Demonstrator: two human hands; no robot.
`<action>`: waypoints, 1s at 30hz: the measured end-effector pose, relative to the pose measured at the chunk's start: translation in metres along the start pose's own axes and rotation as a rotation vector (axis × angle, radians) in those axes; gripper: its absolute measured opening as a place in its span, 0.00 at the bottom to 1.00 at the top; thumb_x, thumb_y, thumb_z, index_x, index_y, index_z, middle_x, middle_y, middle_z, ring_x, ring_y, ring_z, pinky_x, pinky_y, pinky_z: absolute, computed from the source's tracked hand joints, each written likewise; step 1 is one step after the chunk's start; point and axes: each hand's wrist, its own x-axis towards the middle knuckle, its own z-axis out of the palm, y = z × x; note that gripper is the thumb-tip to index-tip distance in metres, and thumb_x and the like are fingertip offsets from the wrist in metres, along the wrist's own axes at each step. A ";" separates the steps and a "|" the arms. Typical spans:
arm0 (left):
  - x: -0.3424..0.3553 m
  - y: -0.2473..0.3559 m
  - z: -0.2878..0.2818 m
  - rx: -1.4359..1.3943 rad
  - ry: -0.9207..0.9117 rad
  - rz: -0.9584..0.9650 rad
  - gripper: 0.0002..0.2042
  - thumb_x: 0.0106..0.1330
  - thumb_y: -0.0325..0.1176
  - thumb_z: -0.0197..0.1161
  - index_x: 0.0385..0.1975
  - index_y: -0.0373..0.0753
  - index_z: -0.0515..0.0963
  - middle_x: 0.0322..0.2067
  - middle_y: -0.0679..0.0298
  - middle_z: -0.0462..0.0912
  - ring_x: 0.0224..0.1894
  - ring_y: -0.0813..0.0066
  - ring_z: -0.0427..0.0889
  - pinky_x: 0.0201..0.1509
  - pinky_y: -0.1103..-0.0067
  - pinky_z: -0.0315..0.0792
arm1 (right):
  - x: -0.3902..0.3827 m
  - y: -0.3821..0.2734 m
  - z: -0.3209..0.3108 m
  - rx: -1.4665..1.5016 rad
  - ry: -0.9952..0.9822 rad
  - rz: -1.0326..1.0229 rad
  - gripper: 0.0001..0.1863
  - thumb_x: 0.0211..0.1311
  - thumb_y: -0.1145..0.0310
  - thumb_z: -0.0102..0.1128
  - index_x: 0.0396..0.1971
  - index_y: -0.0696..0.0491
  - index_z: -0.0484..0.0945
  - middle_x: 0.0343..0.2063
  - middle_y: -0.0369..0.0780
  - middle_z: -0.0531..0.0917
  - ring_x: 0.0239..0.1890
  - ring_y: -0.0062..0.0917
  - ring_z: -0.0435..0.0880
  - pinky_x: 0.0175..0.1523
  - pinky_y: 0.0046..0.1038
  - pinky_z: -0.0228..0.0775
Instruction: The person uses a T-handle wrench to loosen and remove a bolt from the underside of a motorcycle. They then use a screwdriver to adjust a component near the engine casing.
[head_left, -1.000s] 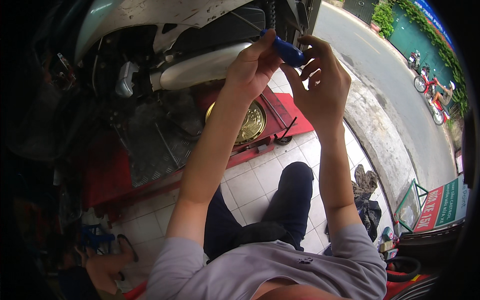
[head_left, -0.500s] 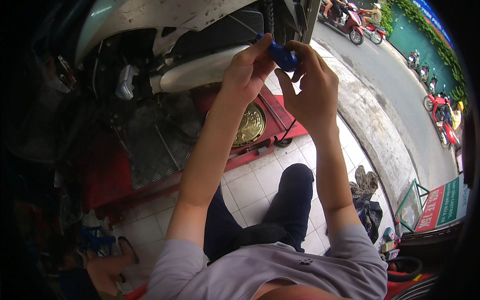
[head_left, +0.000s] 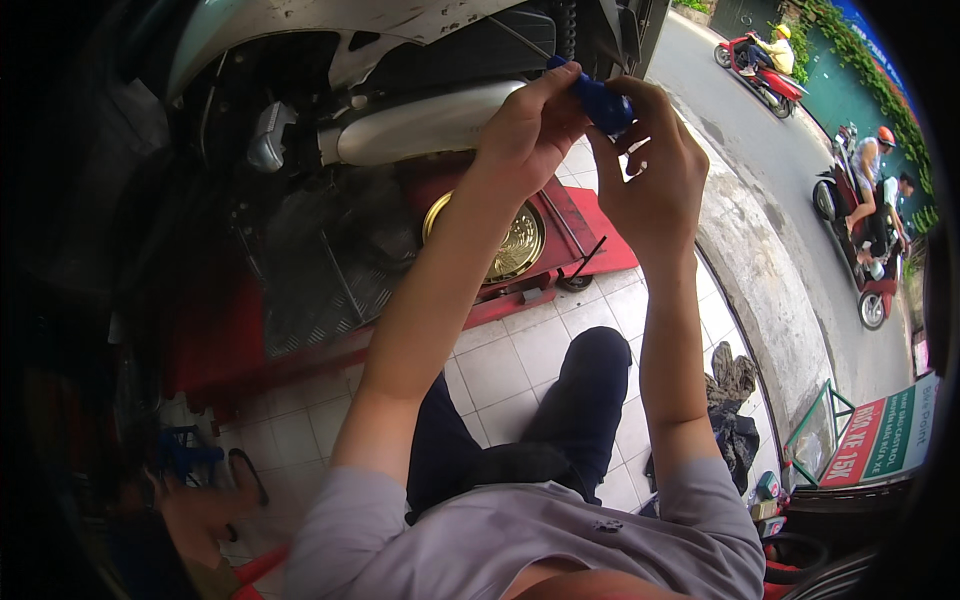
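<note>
A screwdriver with a blue handle [head_left: 606,106] is held up at the top middle, its thin metal shaft slanting up and left toward the motorbike [head_left: 430,125]. My left hand [head_left: 528,130] is closed around the front of the handle, thumb on top. Around the handle's rear end curl the fingers and thumb of my right hand [head_left: 655,165]. The shaft's tip lies against the dark side of the bike, and I cannot make out what it touches. Just below the hands is the bike's silver exhaust cover.
The motorbike stands on a red lift platform [head_left: 590,225] bearing a gold round dish [head_left: 520,245], partly behind my left forearm. Dark rags [head_left: 735,400] lie on the tiled floor at right. Another person's leg [head_left: 205,510] shows lower left. Motorbikes ride on the road outside.
Both hands and the screwdriver sit slightly further right in the picture, as does the bike, so the view has shifted. My grip looks much the same. Different riders pass on the road.
</note>
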 end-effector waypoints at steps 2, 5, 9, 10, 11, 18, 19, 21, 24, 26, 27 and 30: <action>0.001 -0.001 0.005 0.012 0.071 -0.019 0.09 0.68 0.36 0.60 0.37 0.36 0.75 0.35 0.62 0.81 0.40 0.74 0.79 0.50 0.76 0.71 | -0.002 0.004 0.000 -0.024 -0.013 0.053 0.15 0.51 0.73 0.68 0.37 0.56 0.72 0.15 0.40 0.78 0.15 0.28 0.79 0.23 0.29 0.69; 0.000 0.004 0.006 -0.028 -0.004 0.013 0.11 0.67 0.36 0.61 0.40 0.34 0.75 0.38 0.61 0.81 0.45 0.72 0.78 0.51 0.75 0.73 | -0.004 0.009 0.005 -0.245 -0.052 0.154 0.12 0.58 0.64 0.64 0.31 0.57 0.73 0.14 0.42 0.79 0.16 0.34 0.80 0.22 0.30 0.68; 0.004 -0.001 -0.008 -0.063 -0.001 0.005 0.10 0.66 0.35 0.62 0.39 0.33 0.76 0.37 0.59 0.81 0.47 0.69 0.79 0.59 0.73 0.71 | -0.005 0.021 0.010 -0.246 -0.074 0.180 0.15 0.61 0.59 0.62 0.32 0.57 0.75 0.18 0.43 0.80 0.19 0.35 0.81 0.22 0.31 0.68; 0.004 -0.002 -0.014 -0.031 0.025 -0.005 0.12 0.66 0.36 0.62 0.40 0.33 0.76 0.39 0.59 0.81 0.47 0.69 0.79 0.57 0.73 0.72 | -0.006 0.017 0.010 -0.190 -0.034 0.150 0.14 0.60 0.60 0.63 0.34 0.56 0.76 0.19 0.43 0.81 0.19 0.34 0.82 0.23 0.30 0.68; 0.005 -0.003 -0.015 -0.006 0.049 -0.018 0.14 0.66 0.37 0.63 0.41 0.32 0.76 0.40 0.59 0.81 0.47 0.69 0.79 0.55 0.74 0.72 | -0.006 0.006 0.004 -0.076 -0.027 0.098 0.13 0.57 0.66 0.64 0.38 0.56 0.76 0.22 0.43 0.82 0.20 0.28 0.82 0.24 0.28 0.69; 0.003 0.004 -0.002 -0.028 0.009 0.025 0.13 0.67 0.36 0.61 0.42 0.31 0.77 0.42 0.56 0.81 0.47 0.70 0.79 0.54 0.75 0.73 | -0.005 0.010 0.003 -0.160 -0.103 0.148 0.18 0.52 0.67 0.68 0.41 0.57 0.75 0.19 0.41 0.80 0.19 0.26 0.81 0.24 0.27 0.70; 0.004 0.002 -0.004 -0.040 0.017 0.021 0.13 0.67 0.35 0.61 0.42 0.31 0.76 0.41 0.56 0.81 0.46 0.70 0.79 0.54 0.75 0.73 | -0.003 0.014 0.004 -0.221 -0.123 0.159 0.17 0.52 0.67 0.68 0.40 0.57 0.75 0.18 0.41 0.80 0.18 0.26 0.80 0.24 0.27 0.70; 0.004 -0.001 -0.009 -0.058 0.042 0.015 0.12 0.67 0.34 0.60 0.41 0.31 0.76 0.40 0.56 0.80 0.46 0.69 0.79 0.54 0.75 0.73 | 0.001 0.021 0.007 -0.334 -0.165 0.183 0.16 0.52 0.66 0.69 0.37 0.56 0.75 0.16 0.40 0.79 0.16 0.28 0.80 0.24 0.27 0.70; 0.003 -0.002 -0.011 -0.029 0.068 0.064 0.12 0.68 0.33 0.59 0.43 0.30 0.75 0.39 0.57 0.80 0.45 0.69 0.79 0.55 0.74 0.73 | 0.004 0.008 0.007 -0.167 0.014 0.112 0.15 0.52 0.64 0.69 0.32 0.56 0.74 0.13 0.40 0.78 0.14 0.30 0.79 0.22 0.28 0.69; 0.002 0.003 -0.007 -0.053 0.051 0.028 0.08 0.69 0.32 0.58 0.40 0.33 0.75 0.37 0.60 0.79 0.44 0.72 0.79 0.55 0.75 0.73 | 0.002 0.013 0.007 -0.102 0.020 -0.030 0.14 0.55 0.64 0.68 0.35 0.56 0.76 0.12 0.38 0.76 0.14 0.23 0.77 0.22 0.24 0.66; 0.002 0.006 -0.005 -0.066 0.042 0.009 0.07 0.69 0.31 0.57 0.39 0.35 0.74 0.36 0.61 0.78 0.44 0.73 0.78 0.55 0.76 0.73 | 0.002 0.013 0.007 -0.092 0.018 -0.034 0.13 0.55 0.64 0.68 0.35 0.56 0.76 0.12 0.38 0.76 0.13 0.23 0.76 0.22 0.24 0.66; 0.005 0.004 -0.009 -0.101 0.006 -0.027 0.12 0.68 0.31 0.59 0.45 0.31 0.74 0.40 0.57 0.80 0.48 0.70 0.77 0.54 0.75 0.72 | -0.001 0.009 0.007 -0.111 -0.001 0.086 0.14 0.55 0.62 0.66 0.28 0.56 0.74 0.10 0.41 0.75 0.12 0.34 0.77 0.21 0.30 0.67</action>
